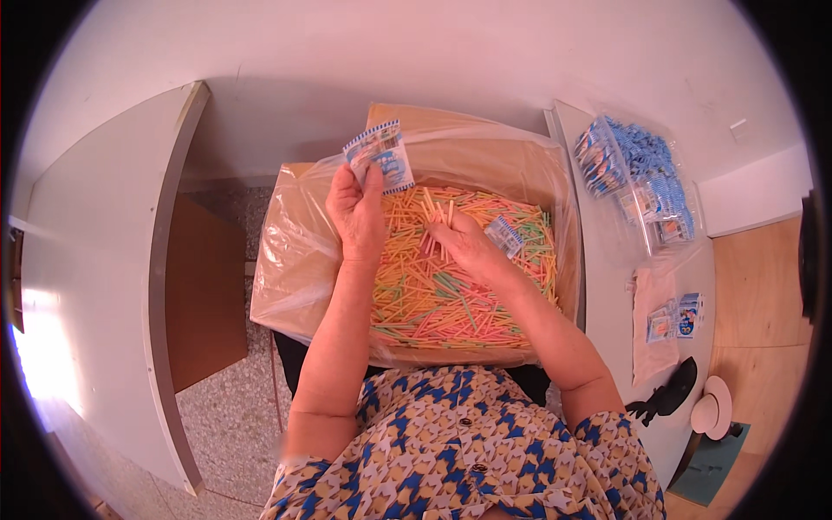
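Note:
In front of me stands a large cardboard box [477, 143] lined with clear plastic and filled with thin pastel sticks [451, 316] in yellow, pink, orange and green. My left hand [357, 212] is raised over the box's left side, its thumb and fingers pinching a small blue-and-white printed packet [394, 165]. Whether that packet is open at an edge cannot be made out. Low over the sticks, my right hand [465, 244] grips a small bunch of sticks [438, 211] that point upward from the fingers. Another blue-striped packet [503, 237] lies on the sticks beside my right wrist.
A clear plastic bin [646, 186] full of blue packets stands on the white table [607, 299] at the right. Nearer me on it are a pink cloth [652, 347], loose packets [690, 315] and a black object [676, 388]. A white panel [95, 260] rises on the left.

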`<move>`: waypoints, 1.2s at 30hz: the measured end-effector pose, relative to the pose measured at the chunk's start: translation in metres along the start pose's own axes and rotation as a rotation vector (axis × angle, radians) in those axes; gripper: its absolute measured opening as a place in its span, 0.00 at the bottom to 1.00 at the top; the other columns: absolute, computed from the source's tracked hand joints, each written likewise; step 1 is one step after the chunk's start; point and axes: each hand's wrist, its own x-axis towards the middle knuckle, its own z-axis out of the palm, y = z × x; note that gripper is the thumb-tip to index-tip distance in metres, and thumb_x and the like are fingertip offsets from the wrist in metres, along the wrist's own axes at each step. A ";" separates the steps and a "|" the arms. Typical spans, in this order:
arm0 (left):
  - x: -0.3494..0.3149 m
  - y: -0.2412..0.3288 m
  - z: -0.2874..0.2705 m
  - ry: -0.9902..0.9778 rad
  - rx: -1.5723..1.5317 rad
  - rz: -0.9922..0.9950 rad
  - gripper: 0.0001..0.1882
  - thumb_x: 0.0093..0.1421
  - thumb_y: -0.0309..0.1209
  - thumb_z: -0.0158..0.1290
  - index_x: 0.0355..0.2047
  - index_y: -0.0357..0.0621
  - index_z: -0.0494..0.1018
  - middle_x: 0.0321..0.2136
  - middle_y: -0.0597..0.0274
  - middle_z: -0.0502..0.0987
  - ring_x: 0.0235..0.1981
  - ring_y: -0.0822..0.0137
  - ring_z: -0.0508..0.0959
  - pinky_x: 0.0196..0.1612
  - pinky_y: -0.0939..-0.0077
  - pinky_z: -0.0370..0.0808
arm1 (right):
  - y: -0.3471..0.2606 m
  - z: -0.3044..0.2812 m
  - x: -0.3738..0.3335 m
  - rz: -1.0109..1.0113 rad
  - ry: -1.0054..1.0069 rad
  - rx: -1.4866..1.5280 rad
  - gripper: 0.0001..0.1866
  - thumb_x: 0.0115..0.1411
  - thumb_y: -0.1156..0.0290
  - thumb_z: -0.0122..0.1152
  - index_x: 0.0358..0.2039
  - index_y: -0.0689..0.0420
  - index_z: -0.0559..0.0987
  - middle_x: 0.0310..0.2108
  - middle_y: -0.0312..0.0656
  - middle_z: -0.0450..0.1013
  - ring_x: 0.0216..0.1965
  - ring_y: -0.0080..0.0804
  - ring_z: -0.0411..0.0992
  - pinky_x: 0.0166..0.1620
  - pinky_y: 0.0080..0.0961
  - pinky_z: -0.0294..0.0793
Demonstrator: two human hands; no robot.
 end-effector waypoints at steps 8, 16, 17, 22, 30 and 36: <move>-0.001 0.000 -0.001 -0.007 0.029 -0.027 0.07 0.62 0.22 0.50 0.41 0.38 0.73 0.35 0.70 0.76 0.36 0.82 0.72 0.41 0.85 0.70 | 0.023 -0.004 0.022 0.396 0.099 1.005 0.07 0.60 0.72 0.47 0.33 0.62 0.70 0.26 0.44 0.71 0.29 0.41 0.75 0.36 0.45 0.81; -0.002 -0.003 0.000 -0.028 0.047 -0.033 0.09 0.61 0.23 0.52 0.42 0.38 0.73 0.36 0.67 0.77 0.36 0.80 0.74 0.42 0.84 0.71 | 0.037 -0.009 0.064 0.392 0.260 1.042 0.06 0.62 0.70 0.51 0.30 0.58 0.70 0.19 0.38 0.68 0.21 0.32 0.70 0.31 0.37 0.80; -0.003 -0.004 0.001 -0.032 0.044 -0.029 0.09 0.61 0.23 0.52 0.42 0.38 0.73 0.36 0.67 0.77 0.36 0.80 0.74 0.42 0.84 0.71 | 0.040 -0.016 0.061 0.366 0.160 1.068 0.07 0.62 0.68 0.52 0.30 0.57 0.71 0.18 0.36 0.67 0.20 0.29 0.68 0.27 0.30 0.75; -0.006 -0.002 0.005 -0.109 -0.002 -0.071 0.08 0.62 0.21 0.50 0.42 0.37 0.72 0.37 0.68 0.77 0.37 0.80 0.73 0.42 0.83 0.71 | 0.035 -0.029 0.070 0.422 0.171 1.008 0.09 0.61 0.64 0.55 0.28 0.53 0.70 0.16 0.31 0.64 0.18 0.23 0.65 0.18 0.18 0.58; -0.009 0.000 0.004 -0.154 -0.088 -0.199 0.08 0.61 0.22 0.51 0.41 0.39 0.74 0.36 0.67 0.78 0.35 0.78 0.76 0.41 0.81 0.73 | 0.000 -0.020 0.004 0.203 -0.025 0.970 0.16 0.63 0.57 0.50 0.20 0.50 0.67 0.18 0.34 0.67 0.21 0.30 0.69 0.19 0.26 0.64; -0.012 -0.001 0.008 -0.292 -0.104 -0.388 0.09 0.61 0.23 0.50 0.42 0.38 0.74 0.35 0.65 0.79 0.33 0.77 0.77 0.39 0.79 0.75 | 0.012 -0.044 -0.035 0.080 0.246 0.942 0.19 0.65 0.56 0.47 0.18 0.50 0.67 0.26 0.36 0.73 0.31 0.26 0.71 0.25 0.23 0.67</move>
